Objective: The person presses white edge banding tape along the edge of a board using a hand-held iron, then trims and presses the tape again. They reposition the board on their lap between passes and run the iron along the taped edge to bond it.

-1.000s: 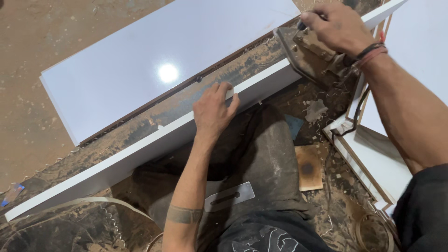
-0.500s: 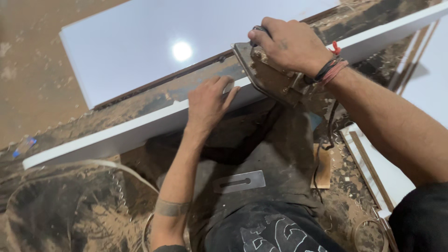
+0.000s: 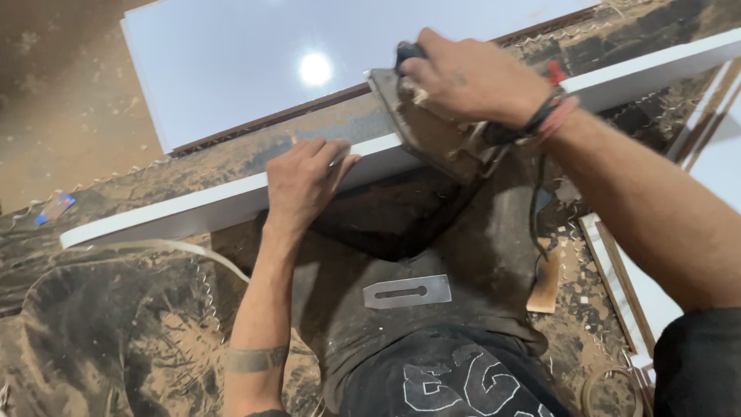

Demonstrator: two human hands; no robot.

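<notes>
A long white board (image 3: 201,212) stands on its edge across my lap, running from lower left to upper right. My left hand (image 3: 303,181) presses flat on its top edge, fingers spread over it. My right hand (image 3: 471,77) grips the dark handle of a dusty electric planer (image 3: 432,131) that rides on the same edge just to the right of my left hand. Its cord hangs down under my right wrist, which wears red and black bands.
A wide glossy white panel (image 3: 247,69) lies on the floor beyond the board. A flat metal plane blade (image 3: 407,292) rests on my thigh. More white strips (image 3: 641,286) lie at the right. Sawdust and curled shavings cover the floor all around.
My right hand has slid the planer leftward along the board's edge, closer to my left hand. The left hand stays pressed on the edge.
</notes>
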